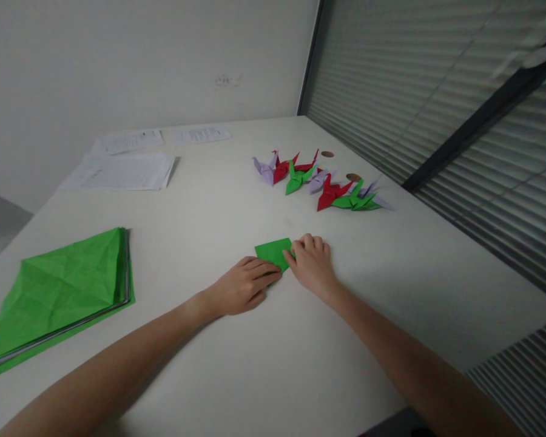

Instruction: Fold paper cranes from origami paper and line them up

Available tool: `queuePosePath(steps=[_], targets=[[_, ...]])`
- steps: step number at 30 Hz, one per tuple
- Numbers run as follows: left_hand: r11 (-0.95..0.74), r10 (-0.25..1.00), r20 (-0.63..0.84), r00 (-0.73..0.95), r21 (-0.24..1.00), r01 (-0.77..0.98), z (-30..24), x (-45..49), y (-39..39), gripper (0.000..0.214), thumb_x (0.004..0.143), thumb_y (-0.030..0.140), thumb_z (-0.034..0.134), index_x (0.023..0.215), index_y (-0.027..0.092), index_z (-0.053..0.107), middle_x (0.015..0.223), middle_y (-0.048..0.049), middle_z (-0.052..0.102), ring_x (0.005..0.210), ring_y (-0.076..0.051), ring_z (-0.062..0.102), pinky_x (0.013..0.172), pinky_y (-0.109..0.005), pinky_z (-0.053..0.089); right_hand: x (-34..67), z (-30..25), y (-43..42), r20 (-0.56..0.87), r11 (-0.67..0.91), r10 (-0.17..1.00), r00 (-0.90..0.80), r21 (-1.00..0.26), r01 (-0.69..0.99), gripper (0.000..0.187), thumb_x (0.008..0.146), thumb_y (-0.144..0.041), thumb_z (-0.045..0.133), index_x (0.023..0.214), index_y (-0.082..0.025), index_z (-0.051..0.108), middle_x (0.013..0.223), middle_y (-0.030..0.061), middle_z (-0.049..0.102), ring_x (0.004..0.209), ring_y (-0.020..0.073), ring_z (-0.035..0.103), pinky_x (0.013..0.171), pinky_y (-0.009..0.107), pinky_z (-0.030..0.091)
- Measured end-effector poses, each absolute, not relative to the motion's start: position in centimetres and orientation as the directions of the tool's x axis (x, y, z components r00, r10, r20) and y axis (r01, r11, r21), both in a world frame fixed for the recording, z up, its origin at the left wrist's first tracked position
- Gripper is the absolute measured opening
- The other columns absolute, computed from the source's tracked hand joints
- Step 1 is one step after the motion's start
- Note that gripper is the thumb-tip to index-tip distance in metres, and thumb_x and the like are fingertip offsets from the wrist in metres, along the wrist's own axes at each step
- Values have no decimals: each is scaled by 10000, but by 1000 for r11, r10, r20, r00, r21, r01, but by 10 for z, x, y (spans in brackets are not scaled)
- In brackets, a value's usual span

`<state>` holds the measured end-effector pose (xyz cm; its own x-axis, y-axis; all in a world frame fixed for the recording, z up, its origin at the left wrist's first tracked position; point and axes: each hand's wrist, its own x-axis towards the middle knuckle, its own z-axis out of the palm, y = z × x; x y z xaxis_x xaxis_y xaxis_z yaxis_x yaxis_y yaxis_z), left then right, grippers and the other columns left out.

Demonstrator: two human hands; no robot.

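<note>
A small folded green paper point(273, 251) lies flat on the white table point(236, 340). My left hand point(243, 288) rests on its near left corner, fingers stretched flat and pressing the paper down. My right hand point(312, 264) sits at the paper's right edge with fingers curled, fingertips pinching or pressing that edge. Both forearms reach in from the bottom of the view.
A stack of green paper sheets point(59, 294) lies at the left. Several folded paper cranes point(321, 182) in red, green and lilac sit at the far right. White printed sheets point(122, 170) lie at the back. Window blinds point(459, 103) run along the right.
</note>
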<state>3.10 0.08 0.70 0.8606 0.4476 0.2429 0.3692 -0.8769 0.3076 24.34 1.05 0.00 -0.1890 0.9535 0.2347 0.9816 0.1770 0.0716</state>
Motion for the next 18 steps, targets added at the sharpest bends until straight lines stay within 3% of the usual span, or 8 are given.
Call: queuePosePath(steps=[6,11,18], targets=[[-877,452,228,862,290,383,6,32,0,469,842,157,471,1308,174,519,1321,-114,574,1208,-259,508,1047,-442,349,243,1,11,235,174,954,-188,77,982,316,948,-425,455,940,-170,641,994,124,585,952,279,465,758,377,299],[-875,460,221,860,279,396,4,34,-2,559,837,160,454,1396,159,426,1399,-124,519,1245,-265,483,1054,-449,334,243,1,11,234,176,953,-191,83,981,313,948,-420,454,941,-170,642,995,128,584,953,279,462,751,374,301],[-875,467,213,858,248,415,5,33,-1,535,857,207,463,1391,171,446,1416,-101,517,1299,-313,421,1107,-533,214,242,-1,10,245,186,949,-200,79,979,302,950,-409,453,946,-168,634,995,127,582,955,280,458,759,376,302]])
